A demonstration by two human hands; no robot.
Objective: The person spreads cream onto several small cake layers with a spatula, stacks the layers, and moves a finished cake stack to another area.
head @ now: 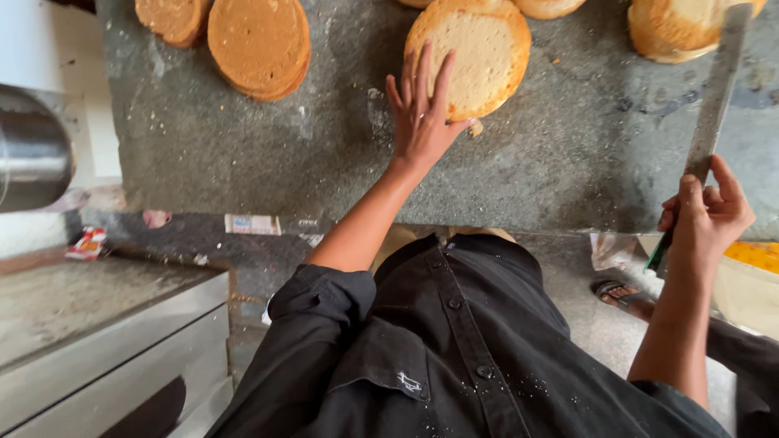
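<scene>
Grey stone table (243, 154): pale round cake (479, 49) touched by spread left hand (422, 113); long knife (714, 97) gripped by right hand (706, 215), right of cake; browner cakes (260, 40) left.

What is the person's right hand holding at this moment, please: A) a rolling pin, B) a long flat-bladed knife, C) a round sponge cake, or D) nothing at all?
B: the right hand is closed around the handle of a long knife whose blade points up over the stone counter, while the left hand rests spread on a round sponge cake.
</scene>
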